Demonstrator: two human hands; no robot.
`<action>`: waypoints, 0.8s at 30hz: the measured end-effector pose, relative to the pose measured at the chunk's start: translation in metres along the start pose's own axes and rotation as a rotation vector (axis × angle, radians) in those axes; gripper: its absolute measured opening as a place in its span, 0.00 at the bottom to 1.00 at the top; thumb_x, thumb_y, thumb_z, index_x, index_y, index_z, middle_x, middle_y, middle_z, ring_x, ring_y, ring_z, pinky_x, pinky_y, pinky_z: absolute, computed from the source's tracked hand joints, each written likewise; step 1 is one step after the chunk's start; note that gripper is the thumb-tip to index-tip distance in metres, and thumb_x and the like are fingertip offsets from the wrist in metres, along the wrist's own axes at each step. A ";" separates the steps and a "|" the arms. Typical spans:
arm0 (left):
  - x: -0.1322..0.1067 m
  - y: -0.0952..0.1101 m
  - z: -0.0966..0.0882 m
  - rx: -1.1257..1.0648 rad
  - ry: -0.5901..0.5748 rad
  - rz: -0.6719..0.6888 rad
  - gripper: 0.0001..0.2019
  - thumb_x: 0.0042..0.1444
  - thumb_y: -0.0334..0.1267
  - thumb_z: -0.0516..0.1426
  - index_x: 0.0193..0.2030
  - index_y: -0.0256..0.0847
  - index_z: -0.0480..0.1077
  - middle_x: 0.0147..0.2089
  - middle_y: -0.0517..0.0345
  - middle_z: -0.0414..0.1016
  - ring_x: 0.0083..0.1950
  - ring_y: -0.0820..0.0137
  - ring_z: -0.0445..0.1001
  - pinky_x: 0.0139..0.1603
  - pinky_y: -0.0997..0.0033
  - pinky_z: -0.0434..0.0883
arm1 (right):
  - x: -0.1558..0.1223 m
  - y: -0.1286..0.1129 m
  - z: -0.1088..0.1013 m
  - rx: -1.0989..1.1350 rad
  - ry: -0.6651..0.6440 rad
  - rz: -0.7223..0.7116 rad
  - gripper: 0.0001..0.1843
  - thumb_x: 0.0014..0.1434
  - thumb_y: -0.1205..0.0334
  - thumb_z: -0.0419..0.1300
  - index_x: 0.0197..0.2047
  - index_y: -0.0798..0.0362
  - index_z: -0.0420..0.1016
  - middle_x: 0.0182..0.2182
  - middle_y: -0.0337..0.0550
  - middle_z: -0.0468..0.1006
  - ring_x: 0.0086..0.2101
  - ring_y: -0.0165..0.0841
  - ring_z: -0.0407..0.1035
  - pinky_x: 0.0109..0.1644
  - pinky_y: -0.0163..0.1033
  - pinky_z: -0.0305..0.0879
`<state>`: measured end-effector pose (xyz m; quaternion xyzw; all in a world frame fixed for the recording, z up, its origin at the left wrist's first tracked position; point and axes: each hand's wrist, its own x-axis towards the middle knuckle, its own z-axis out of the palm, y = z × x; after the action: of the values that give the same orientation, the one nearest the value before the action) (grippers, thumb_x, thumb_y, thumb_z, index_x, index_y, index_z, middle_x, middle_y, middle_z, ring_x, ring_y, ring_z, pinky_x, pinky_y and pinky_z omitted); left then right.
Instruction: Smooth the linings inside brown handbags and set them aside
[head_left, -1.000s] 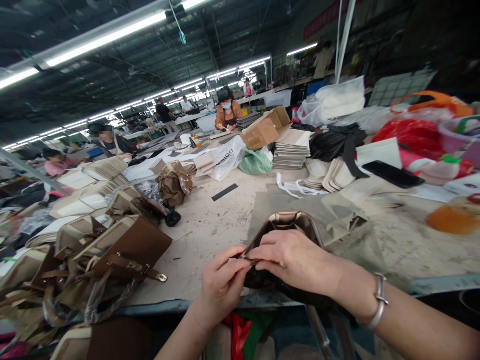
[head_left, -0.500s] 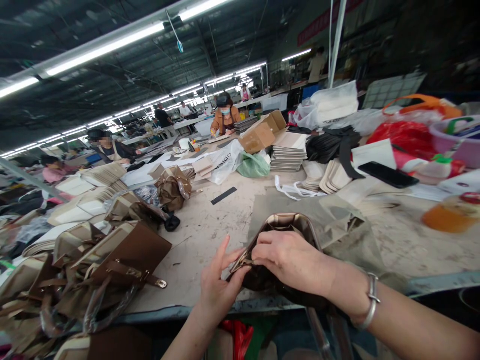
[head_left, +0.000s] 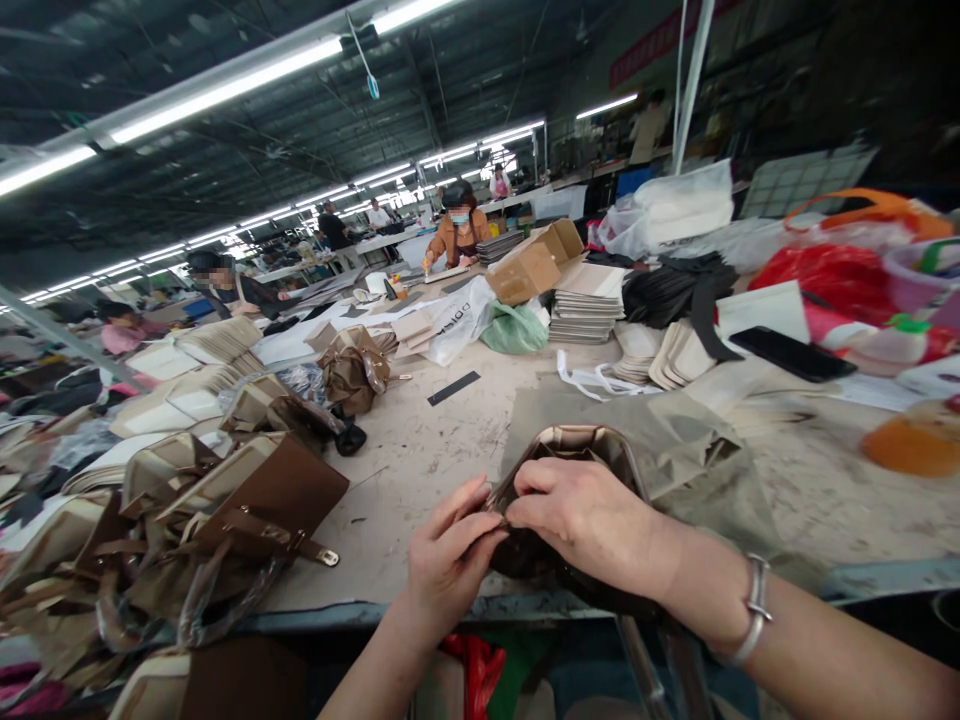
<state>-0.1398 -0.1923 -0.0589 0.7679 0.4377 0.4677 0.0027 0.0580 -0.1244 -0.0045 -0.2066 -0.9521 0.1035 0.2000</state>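
Observation:
A dark brown handbag (head_left: 626, 452) lies at the front edge of the table, its mouth open and its beige lining showing. My left hand (head_left: 454, 545) pinches the bag's left rim between thumb and fingers. My right hand (head_left: 574, 510), with a silver bangle at the wrist, closes on the same rim just beside the left fingertips. The exact bit of edge between the fingers is hidden. Below the table edge hang the bag's plastic-wrapped handles (head_left: 641, 665). A grey-green sheet (head_left: 694, 480) lies beneath and behind the bag.
Brown handbags (head_left: 274, 490) are heaped at the left. A black strip (head_left: 453, 388) lies mid-table. Farther back are a cardboard box (head_left: 525, 268), stacked panels (head_left: 589, 305), a black phone (head_left: 791, 353) and an orange-liquid container (head_left: 911, 440). Co-workers (head_left: 457, 230) sit across the table.
My left hand's fingers have folded in from a spread pose to a pinch on the bag's rim. My right hand stays at the rim. The whole view has shifted slightly.

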 end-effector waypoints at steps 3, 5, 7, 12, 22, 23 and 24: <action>-0.001 0.000 0.000 0.046 -0.019 -0.013 0.11 0.51 0.26 0.61 0.42 0.39 0.73 0.55 0.46 0.70 0.49 0.65 0.75 0.50 0.65 0.75 | 0.000 0.001 0.001 0.019 -0.011 0.039 0.14 0.65 0.62 0.50 0.34 0.49 0.76 0.32 0.39 0.71 0.32 0.29 0.64 0.34 0.35 0.54; 0.000 0.002 -0.001 0.073 -0.022 -0.019 0.10 0.51 0.27 0.60 0.41 0.39 0.73 0.53 0.47 0.72 0.49 0.65 0.75 0.51 0.65 0.75 | 0.000 0.001 0.001 0.038 -0.014 0.064 0.13 0.65 0.62 0.50 0.35 0.49 0.76 0.32 0.39 0.72 0.32 0.29 0.65 0.34 0.34 0.55; 0.001 0.004 -0.001 0.091 -0.012 -0.018 0.09 0.52 0.28 0.60 0.40 0.39 0.74 0.51 0.48 0.73 0.49 0.65 0.75 0.51 0.65 0.75 | 0.001 0.001 0.001 0.062 -0.005 0.074 0.12 0.64 0.63 0.50 0.38 0.49 0.75 0.32 0.39 0.73 0.33 0.29 0.66 0.35 0.33 0.57; 0.003 0.007 0.000 0.115 0.012 -0.028 0.07 0.53 0.28 0.59 0.39 0.39 0.73 0.48 0.49 0.75 0.47 0.67 0.75 0.51 0.67 0.75 | -0.003 0.000 -0.002 0.068 0.034 0.061 0.10 0.64 0.64 0.51 0.46 0.50 0.71 0.33 0.40 0.74 0.34 0.30 0.66 0.39 0.35 0.58; 0.002 0.010 0.004 0.107 -0.008 -0.009 0.10 0.53 0.25 0.57 0.42 0.39 0.71 0.50 0.48 0.72 0.50 0.66 0.73 0.52 0.67 0.74 | -0.007 0.001 -0.003 -0.004 0.011 0.017 0.09 0.65 0.64 0.49 0.38 0.49 0.69 0.30 0.38 0.71 0.31 0.30 0.63 0.35 0.36 0.53; 0.001 0.009 0.004 0.102 -0.007 0.001 0.12 0.53 0.25 0.57 0.43 0.39 0.71 0.51 0.48 0.72 0.51 0.66 0.73 0.52 0.66 0.74 | -0.007 0.001 -0.003 -0.002 0.015 0.026 0.08 0.65 0.64 0.49 0.37 0.50 0.69 0.30 0.38 0.71 0.32 0.30 0.63 0.35 0.36 0.53; 0.001 0.008 0.004 0.099 -0.006 0.011 0.13 0.52 0.24 0.57 0.44 0.39 0.71 0.52 0.48 0.71 0.51 0.66 0.73 0.52 0.66 0.74 | -0.007 0.001 -0.002 0.001 0.020 0.035 0.07 0.64 0.64 0.50 0.37 0.50 0.68 0.30 0.38 0.71 0.32 0.30 0.64 0.35 0.35 0.53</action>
<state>-0.1314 -0.1949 -0.0574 0.7709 0.4560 0.4432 -0.0366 0.0649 -0.1260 -0.0051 -0.2244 -0.9463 0.1054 0.2075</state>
